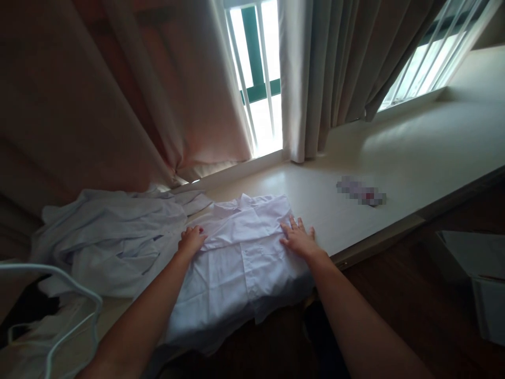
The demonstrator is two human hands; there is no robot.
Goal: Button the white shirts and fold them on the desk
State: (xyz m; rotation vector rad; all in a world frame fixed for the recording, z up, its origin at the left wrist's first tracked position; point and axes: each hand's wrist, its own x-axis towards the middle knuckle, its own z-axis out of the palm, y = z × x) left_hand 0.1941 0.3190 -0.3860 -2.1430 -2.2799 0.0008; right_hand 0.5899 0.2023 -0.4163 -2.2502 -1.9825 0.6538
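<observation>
A white collared shirt lies spread over the ledge, its lower part hanging past the front edge. The collar end points toward the window, and a button placket runs down the middle. At the shirt's left side, my left hand has its fingers bent and closed on the fabric. My right hand rests flat on the right side near the top, fingers spread. Left of the shirt is a crumpled heap of white cloth, partly under my left forearm's side of the scene.
Long curtains hang behind the pale ledge, with a barred window between them. A blurred-out small item lies on the ledge at right. White curved tubing stands at lower left. A pale box-like object is at far right.
</observation>
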